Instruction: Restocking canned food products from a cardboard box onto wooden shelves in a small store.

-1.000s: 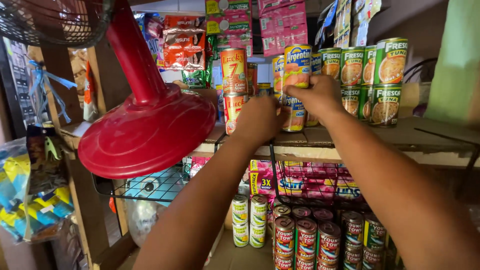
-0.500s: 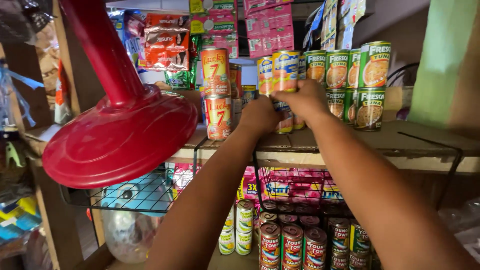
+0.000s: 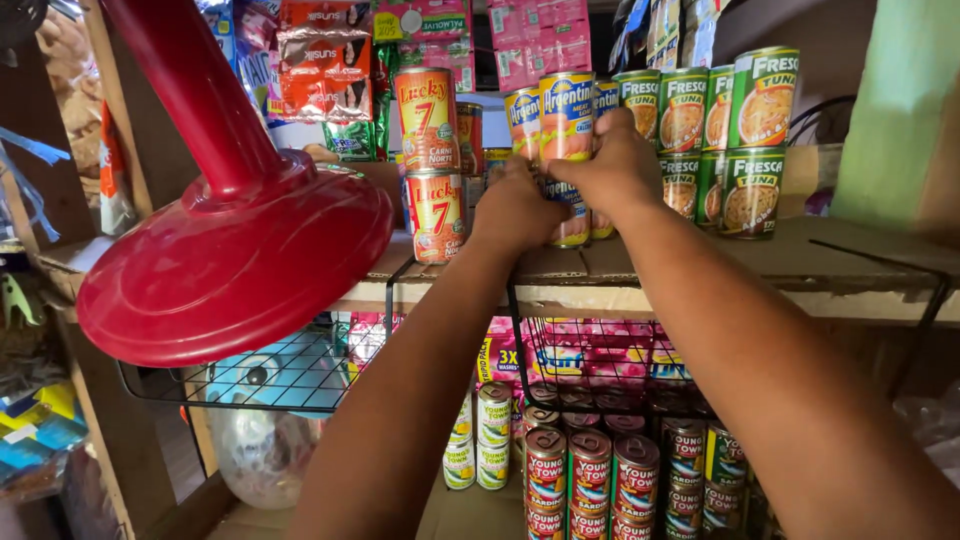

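Note:
Both my arms reach up to a wooden shelf (image 3: 700,275) stacked with cans. My left hand (image 3: 515,208) is wrapped around a yellow-labelled can (image 3: 572,225) in the lower row of a stack. My right hand (image 3: 615,165) grips the same stack from the right, its fingers against the upper yellow-and-orange cans (image 3: 566,115). To the left of the hands stand two stacked red-and-yellow cans (image 3: 430,160). Green-labelled cans (image 3: 745,140) stand stacked to the right.
A red fan base and stem (image 3: 235,255) lean out over the shelf's left end, close to my left arm. Below hang black wire baskets (image 3: 590,350) with pink packets. Several red-labelled cans (image 3: 590,475) fill the lowest level. Snack packets (image 3: 325,60) hang behind.
The view has shifted slightly right and closer to the shelf. Both hands have stayed on the yellow cans, my right hand sliding a little higher on the stack.

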